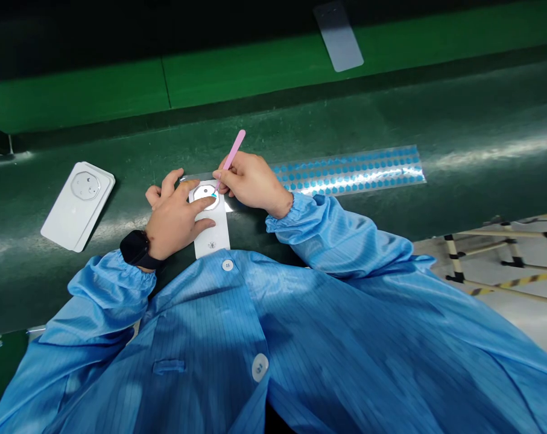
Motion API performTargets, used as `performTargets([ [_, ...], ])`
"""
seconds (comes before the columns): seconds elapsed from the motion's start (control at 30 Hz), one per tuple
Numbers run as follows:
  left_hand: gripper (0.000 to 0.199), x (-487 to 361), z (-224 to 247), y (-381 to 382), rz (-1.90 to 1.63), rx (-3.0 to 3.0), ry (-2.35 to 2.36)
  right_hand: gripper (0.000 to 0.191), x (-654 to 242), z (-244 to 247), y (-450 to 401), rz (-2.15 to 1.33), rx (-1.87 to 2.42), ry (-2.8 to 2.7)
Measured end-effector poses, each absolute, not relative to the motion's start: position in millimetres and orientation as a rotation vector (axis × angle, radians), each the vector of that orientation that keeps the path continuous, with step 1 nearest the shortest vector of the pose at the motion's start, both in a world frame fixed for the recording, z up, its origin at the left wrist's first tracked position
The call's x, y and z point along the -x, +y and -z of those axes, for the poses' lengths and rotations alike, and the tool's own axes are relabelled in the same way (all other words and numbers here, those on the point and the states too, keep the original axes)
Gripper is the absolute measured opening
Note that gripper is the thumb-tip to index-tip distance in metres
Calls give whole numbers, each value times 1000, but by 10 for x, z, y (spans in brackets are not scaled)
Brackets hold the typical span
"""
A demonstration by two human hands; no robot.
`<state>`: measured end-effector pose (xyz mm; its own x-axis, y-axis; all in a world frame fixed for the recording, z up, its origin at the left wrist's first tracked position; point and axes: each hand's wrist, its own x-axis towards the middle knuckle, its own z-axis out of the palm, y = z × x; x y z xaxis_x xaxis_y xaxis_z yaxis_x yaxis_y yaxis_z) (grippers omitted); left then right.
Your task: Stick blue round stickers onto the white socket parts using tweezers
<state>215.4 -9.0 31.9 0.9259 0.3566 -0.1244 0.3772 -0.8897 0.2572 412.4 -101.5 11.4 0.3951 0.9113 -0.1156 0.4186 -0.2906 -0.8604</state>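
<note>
**Where are your hands?**
Close together, though not clamped on one thing. Your left hand (176, 220), a black watch (136, 249) on its wrist, lies open over a white rectangular plate (211, 241), fingers spread across it. Your right hand (250, 181) pinches pink tweezers (235, 147), tips angled down.

**Where do the tips land?**
At a round white disc (205, 193) set in the upper end of the plate, by its right edge. A speck of blue shows there, too small to make out further.

**What lies around you?**
The plate sits on a dark green belt (51, 283), directly before your blue striped smock (237, 337). Just beside your right hand, toward your right, runs a clear strip of blue round dots (345, 173). Well to your left, apart from both hands, lies a second white plate (76, 206), also bearing a round disc.
</note>
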Motion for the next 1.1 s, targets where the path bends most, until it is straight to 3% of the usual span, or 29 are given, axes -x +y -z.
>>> performTargets([
  [0.67,43,-2220,-453,-151,210,-2851,571,22,-4209,-109,-1043,-792,1737,-1012],
  [0.9,42,-2234,-428,-132,171,-2843,541,23,-4257,-217,-1340,-290,1793,-1591],
  [1.1,33,-2174,-272,-119,43,-2782,563,43,-4133,-284,-1443,-481,2025,-2080],
])
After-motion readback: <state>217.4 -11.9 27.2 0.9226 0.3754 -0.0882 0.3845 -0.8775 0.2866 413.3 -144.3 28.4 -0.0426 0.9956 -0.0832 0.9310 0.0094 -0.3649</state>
